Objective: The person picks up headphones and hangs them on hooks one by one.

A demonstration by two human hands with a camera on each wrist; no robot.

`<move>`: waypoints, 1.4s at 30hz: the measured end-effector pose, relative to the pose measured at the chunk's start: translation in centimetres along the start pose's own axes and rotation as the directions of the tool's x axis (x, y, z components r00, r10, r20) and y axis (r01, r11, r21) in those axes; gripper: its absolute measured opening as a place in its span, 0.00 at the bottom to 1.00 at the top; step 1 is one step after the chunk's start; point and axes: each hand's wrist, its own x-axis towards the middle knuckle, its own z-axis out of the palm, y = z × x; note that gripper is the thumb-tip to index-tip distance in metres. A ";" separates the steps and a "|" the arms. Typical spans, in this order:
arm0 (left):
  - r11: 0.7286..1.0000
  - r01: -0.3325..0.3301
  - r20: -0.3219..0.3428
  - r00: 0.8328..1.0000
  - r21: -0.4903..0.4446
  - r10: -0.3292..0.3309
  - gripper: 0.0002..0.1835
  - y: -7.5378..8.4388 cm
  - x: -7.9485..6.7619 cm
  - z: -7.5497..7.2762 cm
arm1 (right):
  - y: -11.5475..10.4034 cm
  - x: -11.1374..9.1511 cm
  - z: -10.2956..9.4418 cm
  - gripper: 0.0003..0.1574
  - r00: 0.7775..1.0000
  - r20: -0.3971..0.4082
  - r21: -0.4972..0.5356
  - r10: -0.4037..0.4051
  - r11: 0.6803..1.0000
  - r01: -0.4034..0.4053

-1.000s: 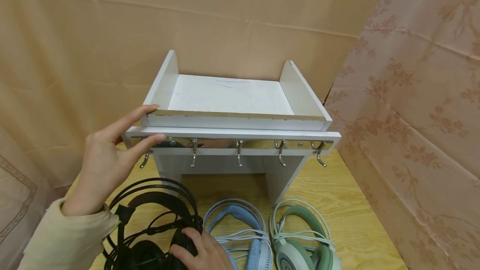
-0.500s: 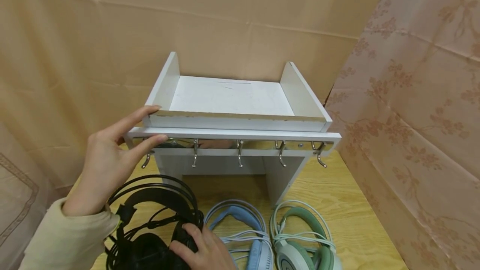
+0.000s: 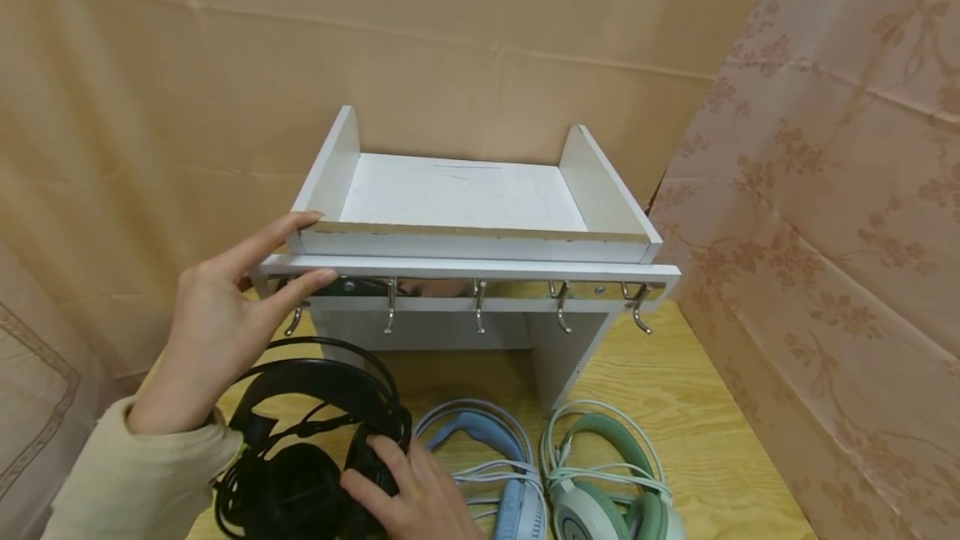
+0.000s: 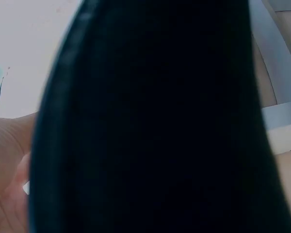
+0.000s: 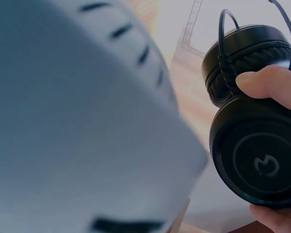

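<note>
Left fingers (image 3: pixel 266 239) pinch the rack (image 3: pixel 465 250), right fingers (image 3: pixel 392 458) clamp the headset (image 3: pixel 300 482) in front; lifting could snag a hook (image 3: pixel 391 300), gap's kinda unclear.

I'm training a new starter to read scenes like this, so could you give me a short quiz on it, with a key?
1. How many curved silver metal hooks line the front of the flat-sided white rack?
2. True or false: the light-blue over-ear headphones hang from a hook.
3. Fill the gap: the right grip holds the ____.

Key:
1. Five.
2. False; they lie on the yellow wood-grain table.
3. Round-cupped black headphones.
</note>
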 end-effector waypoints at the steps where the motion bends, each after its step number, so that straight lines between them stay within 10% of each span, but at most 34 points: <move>1: 1.000 0.000 0.001 1.000 0.002 0.000 0.30 0.0 0.0 0.0 | 0.0 0.1 0.0 0.42 1.000 -0.017 -0.006 -0.002 1.000 0.002; 42: 0.999 0.013 0.012 1.000 0.036 -0.013 0.30 0.4 0.0 -0.1 | -0.1 1.1 -0.3 0.33 0.978 -0.202 -0.040 -0.050 0.998 0.043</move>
